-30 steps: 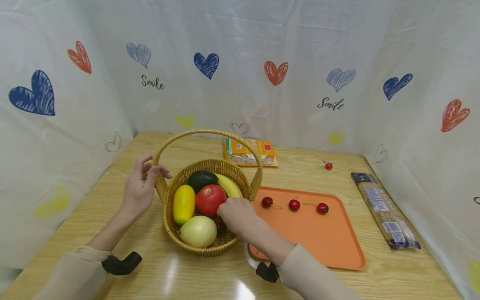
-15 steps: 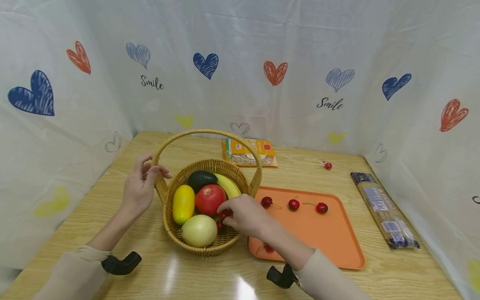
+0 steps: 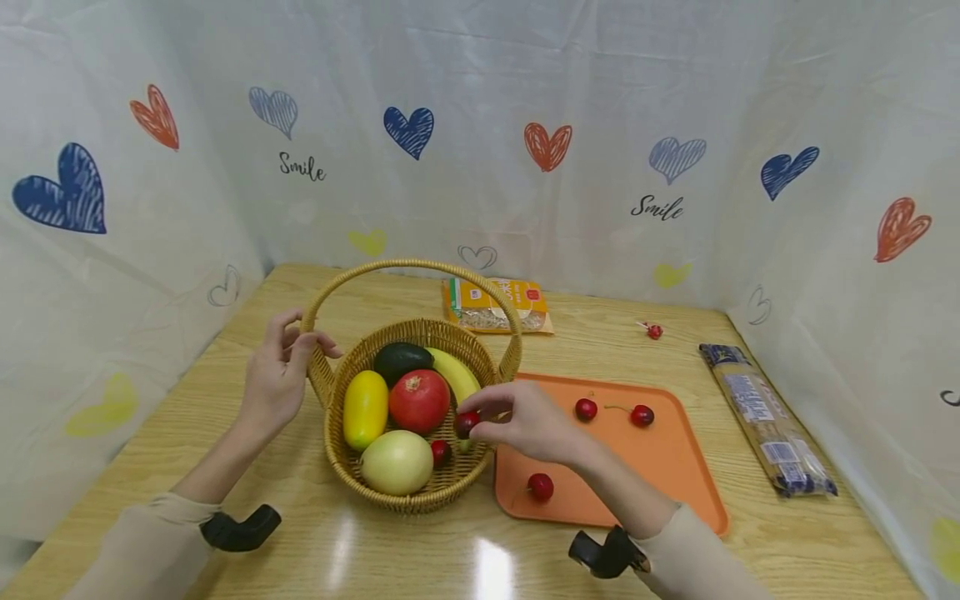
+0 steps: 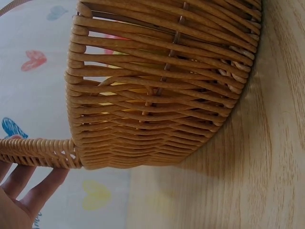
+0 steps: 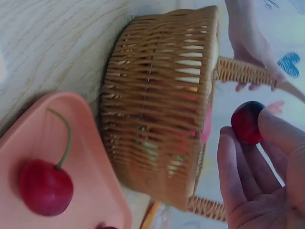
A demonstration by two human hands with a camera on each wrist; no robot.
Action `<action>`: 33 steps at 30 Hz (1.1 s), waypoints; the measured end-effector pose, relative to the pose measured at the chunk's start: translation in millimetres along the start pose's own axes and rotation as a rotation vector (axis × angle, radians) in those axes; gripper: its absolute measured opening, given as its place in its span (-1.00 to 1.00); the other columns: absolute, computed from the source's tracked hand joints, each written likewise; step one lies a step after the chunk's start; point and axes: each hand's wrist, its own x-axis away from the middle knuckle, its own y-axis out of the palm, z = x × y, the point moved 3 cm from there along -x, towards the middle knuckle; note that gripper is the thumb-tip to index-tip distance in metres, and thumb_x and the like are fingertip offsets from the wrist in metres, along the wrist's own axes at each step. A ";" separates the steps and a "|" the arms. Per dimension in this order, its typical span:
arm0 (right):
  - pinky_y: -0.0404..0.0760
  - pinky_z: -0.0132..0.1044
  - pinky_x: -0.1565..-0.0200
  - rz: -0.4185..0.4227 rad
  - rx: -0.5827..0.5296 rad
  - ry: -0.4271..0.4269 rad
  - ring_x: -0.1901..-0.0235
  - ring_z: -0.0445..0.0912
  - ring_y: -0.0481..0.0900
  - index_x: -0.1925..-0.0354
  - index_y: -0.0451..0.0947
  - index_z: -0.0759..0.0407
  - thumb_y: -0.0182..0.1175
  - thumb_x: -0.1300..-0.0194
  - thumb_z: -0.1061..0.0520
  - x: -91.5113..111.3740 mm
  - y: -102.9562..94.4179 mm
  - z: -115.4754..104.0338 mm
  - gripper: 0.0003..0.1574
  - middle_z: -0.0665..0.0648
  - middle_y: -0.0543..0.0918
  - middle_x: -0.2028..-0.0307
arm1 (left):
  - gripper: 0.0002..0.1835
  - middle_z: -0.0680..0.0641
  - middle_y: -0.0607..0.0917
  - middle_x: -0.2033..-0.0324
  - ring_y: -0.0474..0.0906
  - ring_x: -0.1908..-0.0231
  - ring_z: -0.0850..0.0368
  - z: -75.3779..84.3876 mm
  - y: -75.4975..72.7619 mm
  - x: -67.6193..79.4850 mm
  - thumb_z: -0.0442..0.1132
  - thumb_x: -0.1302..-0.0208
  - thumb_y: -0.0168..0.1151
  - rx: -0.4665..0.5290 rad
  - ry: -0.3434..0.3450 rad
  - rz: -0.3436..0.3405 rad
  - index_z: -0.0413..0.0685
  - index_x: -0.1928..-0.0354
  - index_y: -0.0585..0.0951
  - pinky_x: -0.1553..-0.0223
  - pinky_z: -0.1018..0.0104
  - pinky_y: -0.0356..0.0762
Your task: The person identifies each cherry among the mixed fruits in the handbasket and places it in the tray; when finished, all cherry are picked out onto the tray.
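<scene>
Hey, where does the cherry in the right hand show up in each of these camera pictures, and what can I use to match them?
Head: below the middle, the cherry is pinched in the right hand, against the basket's right side.
Left wrist: not in it.
Right wrist: right of centre, about mid-height, the cherry is at the fingertips.
Shared landmark: the basket, in all three.

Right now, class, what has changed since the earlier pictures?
The right grip has drawn right, away from the pomegranate, pinching a cherry above the basket. The near tray cherry is now uncovered. The left grip still holds the handle; the pomegranate hasn't moved.
</scene>
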 end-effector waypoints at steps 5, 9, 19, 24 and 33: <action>0.58 -0.27 0.19 0.012 -0.097 0.030 0.23 -0.10 0.64 0.06 0.63 0.10 0.28 -0.21 0.19 9.6 -11.2 8.9 -0.72 -0.03 0.68 0.22 | -0.72 -0.13 0.66 0.40 0.49 0.54 0.26 -2.1 -0.1 0.0 -0.23 -0.50 -0.13 -0.007 -0.014 -0.004 -0.12 -0.16 0.31 0.56 0.43 0.22; 0.58 -0.24 0.16 0.052 -0.140 0.027 0.21 -0.07 0.64 0.06 0.63 0.10 0.29 -0.22 0.18 19.2 -20.7 15.5 -0.72 0.02 0.68 0.19 | -0.72 -0.13 0.67 0.40 0.39 0.66 0.21 -2.8 0.1 -0.1 -0.22 -0.50 -0.13 -0.014 -0.014 -0.006 -0.12 -0.15 0.31 0.62 0.40 0.17; 0.58 -0.23 0.14 0.146 -0.152 0.122 0.13 0.03 0.63 0.00 0.59 0.15 0.29 -0.23 0.12 52.5 -45.8 38.1 -0.65 0.10 0.67 0.13 | -0.70 -0.11 0.66 0.39 0.53 0.43 0.37 -1.7 -1.1 -0.3 -0.23 -0.50 -0.13 -0.005 -0.011 0.001 -0.13 -0.18 0.31 0.55 0.45 0.23; 0.57 -0.25 0.11 0.178 -0.116 0.132 0.08 0.04 0.60 -0.01 0.58 0.15 0.28 -0.25 0.10 68.0 -52.5 49.1 -0.64 0.11 0.65 0.09 | -0.69 -0.11 0.66 0.37 0.53 0.35 0.46 -3.5 -2.8 0.9 -0.21 -0.50 -0.14 -0.014 -0.016 -0.001 -0.13 -0.19 0.30 0.54 0.45 0.23; 0.56 -0.28 0.13 0.227 -0.130 0.183 0.11 -0.08 0.62 0.00 0.57 0.24 0.26 -0.26 0.16 104.2 -64.6 74.6 -0.66 0.21 0.63 0.06 | -0.71 -0.16 0.67 0.37 0.53 0.42 0.40 -4.3 -0.3 0.3 -0.22 -0.49 -0.13 -0.015 -0.007 0.000 -0.13 -0.17 0.30 0.57 0.42 0.22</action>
